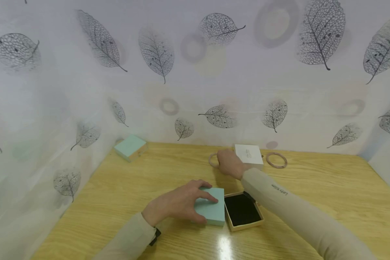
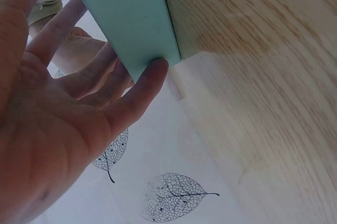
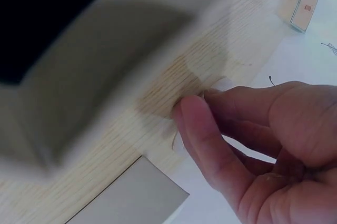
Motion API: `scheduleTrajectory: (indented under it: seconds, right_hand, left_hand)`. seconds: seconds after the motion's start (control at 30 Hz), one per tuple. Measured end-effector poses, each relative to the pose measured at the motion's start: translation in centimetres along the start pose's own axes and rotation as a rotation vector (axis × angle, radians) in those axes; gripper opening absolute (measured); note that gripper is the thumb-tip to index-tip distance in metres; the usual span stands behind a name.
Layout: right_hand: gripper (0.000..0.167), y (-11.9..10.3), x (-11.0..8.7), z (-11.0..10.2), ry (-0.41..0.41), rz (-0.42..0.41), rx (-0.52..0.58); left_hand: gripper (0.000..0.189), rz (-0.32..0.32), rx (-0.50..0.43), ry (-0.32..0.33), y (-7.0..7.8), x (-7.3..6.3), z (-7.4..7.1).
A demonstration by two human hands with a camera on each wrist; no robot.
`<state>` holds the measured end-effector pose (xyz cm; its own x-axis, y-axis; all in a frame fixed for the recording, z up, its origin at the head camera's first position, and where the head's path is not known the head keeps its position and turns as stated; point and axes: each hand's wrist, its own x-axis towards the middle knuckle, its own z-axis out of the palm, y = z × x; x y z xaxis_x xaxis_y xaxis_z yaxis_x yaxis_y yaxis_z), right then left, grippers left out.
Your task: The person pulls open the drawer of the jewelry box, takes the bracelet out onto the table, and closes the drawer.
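In the head view, my left hand spans a mint-green box lid on the table, thumb at the near edge and fingers over the top and far side. The left wrist view has a fingertip bent against the corner of this mint lid. Farther back, my right hand pinches a pale pinkish bangle, partly hidden behind the fingers. Thumb and forefinger of the right hand meet over it in the right wrist view. Beside the lid lies an open box with a black lining.
A white box with small print stands right beside my right hand. To its right lies a second bangle. Another mint-topped box sits at the back left corner. A leaf-patterned curtain rises behind the wooden table.
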<state>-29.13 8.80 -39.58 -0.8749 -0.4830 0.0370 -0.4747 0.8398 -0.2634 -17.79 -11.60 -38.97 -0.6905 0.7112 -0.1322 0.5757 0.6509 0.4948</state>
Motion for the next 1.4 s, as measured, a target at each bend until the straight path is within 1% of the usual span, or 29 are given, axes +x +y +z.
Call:
scheduleTrajectory:
  seconds: [0.2, 0.27, 0.33, 0.43, 0.47, 0.5, 0.57, 0.7, 0.83, 0.97, 1.03, 1.13, 1.2, 1.4]
  right_hand:
    - [0.043, -0.1, 0.0, -0.2, -0.017, 0.04, 0.018]
    - [0.04, -0.2, -0.2, -0.4, -0.025, 0.053, 0.032]
    - [0.034, -0.4, -0.4, -0.7, -0.046, 0.075, 0.05]
    - [0.015, -0.7, -1.1, -1.5, -0.047, 0.067, 0.055]
    - [0.012, -0.8, -1.5, -1.8, -0.053, 0.068, 0.056]
    - [0.01, -0.9, -1.9, -2.3, -0.053, 0.061, 0.056]
    - [0.014, -1.1, -2.9, -3.0, -0.051, 0.047, 0.05]
    - [0.018, -0.9, -5.3, -4.1, -0.064, 0.044, 0.081]
    - [0.019, 0.3, -7.9, -4.1, -0.034, 0.014, 0.095]
    - [0.016, 2.0, -10.3, -3.8, 0.004, -0.042, 0.108]
    - [0.015, 2.7, -11.4, -3.6, 0.003, -0.044, 0.134]
    - [0.018, 3.6, -13.0, -3.5, -0.035, -0.009, 0.231]
    - [0.021, 4.0, -14.0, -3.5, -0.078, 0.045, 0.318]
    - [0.03, 5.5, -16.2, -3.0, -0.171, 0.159, 0.616]
  left_hand:
    - [0.053, -0.001, 0.006, 0.003, -0.1, 0.1, 0.1]
    - [0.053, 0.0, 0.006, 0.003, -0.1, 0.1, 0.1]
    - [0.053, 0.001, 0.009, 0.004, -0.1, 0.1, 0.1]
    - [0.053, 0.0, 0.012, 0.005, -0.1, 0.1, 0.1]
    - [0.053, 0.001, 0.012, 0.005, -0.1, 0.1, 0.1]
    - [0.053, 0.002, 0.013, 0.007, -0.1, 0.1, 0.1]
    - [0.053, 0.002, 0.014, 0.006, -0.1, 0.1, 0.1]
    - [0.053, 0.006, 0.034, 0.008, -0.1, 0.1, 0.1]
    - [0.053, 0.011, 0.064, 0.011, 0.0, -0.1, 0.3]
    - [0.054, 0.019, 0.079, 0.02, 0.1, -0.2, 0.3]
    - [0.054, 0.021, 0.082, 0.025, 0.1, -0.2, 0.4]
    - [0.054, 0.017, 0.08, 0.025, 0.1, -0.2, 0.4]
    - [0.054, 0.018, 0.08, 0.026, 0.1, -0.3, 0.4]
    - [0.055, 0.016, 0.075, 0.031, 0.2, -0.3, 0.4]
